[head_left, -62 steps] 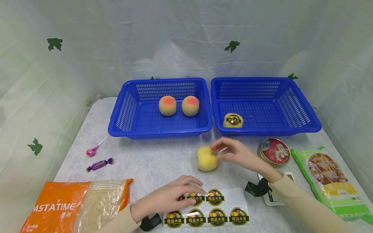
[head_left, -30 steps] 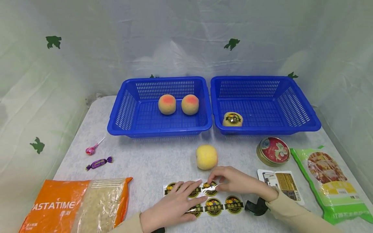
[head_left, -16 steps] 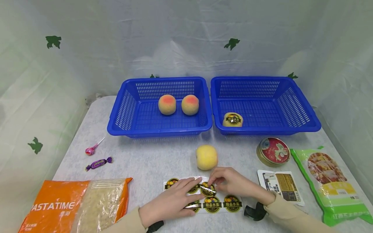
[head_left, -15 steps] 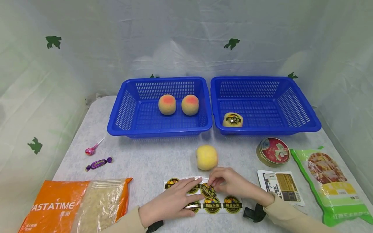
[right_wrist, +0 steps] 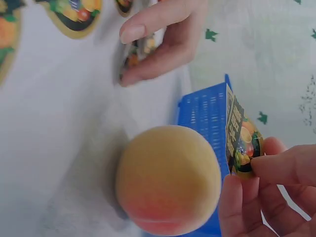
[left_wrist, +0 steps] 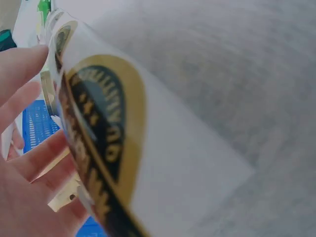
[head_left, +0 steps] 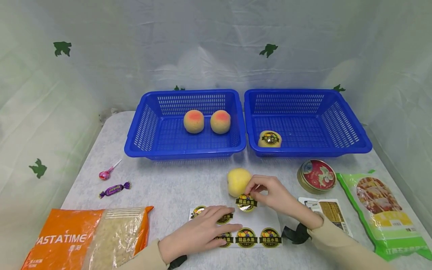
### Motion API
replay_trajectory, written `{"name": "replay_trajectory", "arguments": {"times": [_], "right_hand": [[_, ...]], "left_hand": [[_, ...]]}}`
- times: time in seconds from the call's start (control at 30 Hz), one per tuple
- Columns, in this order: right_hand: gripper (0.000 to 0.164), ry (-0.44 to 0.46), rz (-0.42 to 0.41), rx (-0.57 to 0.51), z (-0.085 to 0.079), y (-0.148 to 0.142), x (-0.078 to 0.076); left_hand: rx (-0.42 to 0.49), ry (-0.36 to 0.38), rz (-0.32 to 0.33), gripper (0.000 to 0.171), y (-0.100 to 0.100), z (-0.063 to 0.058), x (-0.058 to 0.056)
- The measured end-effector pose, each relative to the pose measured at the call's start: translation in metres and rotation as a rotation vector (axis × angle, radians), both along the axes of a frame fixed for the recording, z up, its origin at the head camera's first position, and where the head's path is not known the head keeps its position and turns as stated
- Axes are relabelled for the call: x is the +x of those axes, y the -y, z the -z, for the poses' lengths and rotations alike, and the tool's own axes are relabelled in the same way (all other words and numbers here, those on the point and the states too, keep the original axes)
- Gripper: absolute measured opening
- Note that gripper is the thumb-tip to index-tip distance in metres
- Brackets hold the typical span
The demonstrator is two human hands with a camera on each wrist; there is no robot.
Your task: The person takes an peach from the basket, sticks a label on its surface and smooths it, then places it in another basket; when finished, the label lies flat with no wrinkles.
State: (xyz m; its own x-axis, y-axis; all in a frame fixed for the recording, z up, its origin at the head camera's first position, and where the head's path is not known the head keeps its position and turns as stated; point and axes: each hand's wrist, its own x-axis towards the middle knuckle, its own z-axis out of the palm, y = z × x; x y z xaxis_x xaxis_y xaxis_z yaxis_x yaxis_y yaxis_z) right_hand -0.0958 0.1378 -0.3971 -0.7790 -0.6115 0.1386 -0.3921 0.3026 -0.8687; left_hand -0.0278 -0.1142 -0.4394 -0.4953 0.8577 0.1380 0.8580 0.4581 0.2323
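Note:
In the head view my right hand [head_left: 272, 195] pinches a round black-and-gold fruit sticker [head_left: 246, 202] by its upper edge. The right wrist view shows that sticker [right_wrist: 245, 143] between thumb and fingers, beside a peach [right_wrist: 168, 180]. This yellow peach [head_left: 237, 181] sits on the table just behind the sticker. My left hand [head_left: 202, 229] lies with fingers extended over the left part of a white sticker sheet [head_left: 261, 220], hiding some of its labels. Up close in the left wrist view is one printed label [left_wrist: 106, 103] of the sheet.
Two peaches [head_left: 194, 122] lie in the left blue basket [head_left: 185, 153]; the right blue basket [head_left: 310, 150] holds a stickered peach [head_left: 269, 139]. Right: a round tin [head_left: 317, 175], a flat packet [head_left: 332, 213], a green bag [head_left: 388, 213]. Left: a lollipop [head_left: 106, 174], wrapped candy [head_left: 114, 189], orange pasta bag [head_left: 72, 238].
My right hand has come from the peach down to the sheet, peeled a sticker off, and lifted it back toward the peach. My left hand has settled onto the sheet.

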Motion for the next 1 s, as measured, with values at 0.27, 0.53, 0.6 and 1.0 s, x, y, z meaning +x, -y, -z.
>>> {"name": "replay_trajectory", "arguments": {"times": [0.27, 0.53, 0.6, 1.0], "right_hand": [[0.017, -0.018, 0.042, -0.032, -0.036, 0.010, -0.001], [0.014, -0.037, 0.086, -0.047, -0.029, 0.013, -0.026], [0.013, -0.033, 0.091, -0.016, -0.020, 0.013, -0.035], [0.019, -0.047, 0.064, 0.076, -0.004, 0.020, -0.050]], "left_hand": [[0.025, 0.044, -0.053, 0.037, 0.002, 0.001, 0.002], [0.078, 0.029, -0.026, 0.027, 0.000, -0.004, -0.004], [0.132, 0.052, -0.030, 0.025, -0.001, -0.009, -0.009], [0.463, 0.158, -0.283, 0.028, -0.019, -0.028, -0.056]]}}
